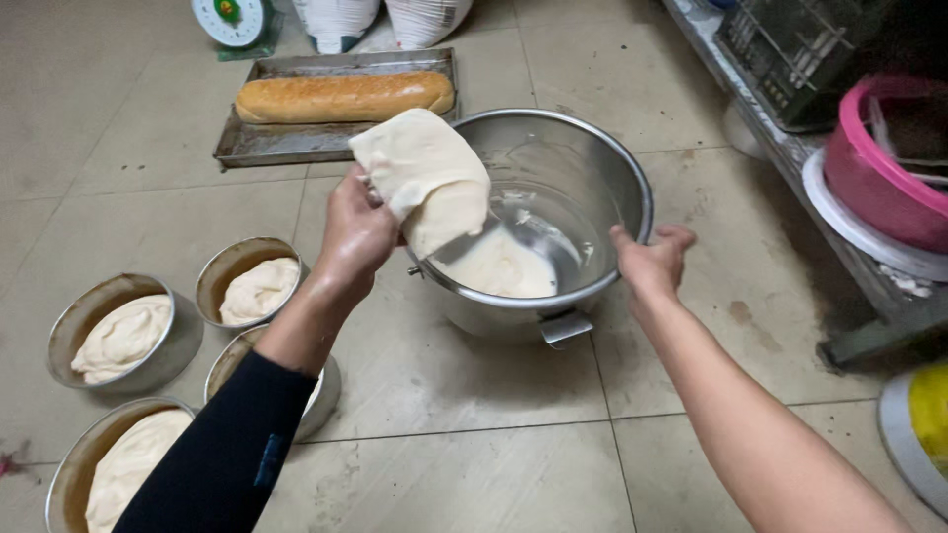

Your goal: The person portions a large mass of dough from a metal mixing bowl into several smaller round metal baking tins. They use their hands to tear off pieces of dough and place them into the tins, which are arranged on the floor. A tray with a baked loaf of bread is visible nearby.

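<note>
Batter-coated scraper [420, 163] in left hand [354, 237], right hand [652, 262] gripping bowl [592, 158].

— Underfoot? Beige tiled floor [464, 395], stained in places.

— Resting on it? Steel mixing bowl [592, 158]; four round tins of batter [123, 336] at left; metal baking tray [296, 143] bearing a loaf [346, 97]; white scale [229, 20] and sacks [380, 20] behind.

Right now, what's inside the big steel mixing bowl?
Pale batter pools at the bottom of the steel mixing bowl. The left hand holds a batter-coated scraper over it, hiding part of the inside. The right hand grips the rim.
</note>
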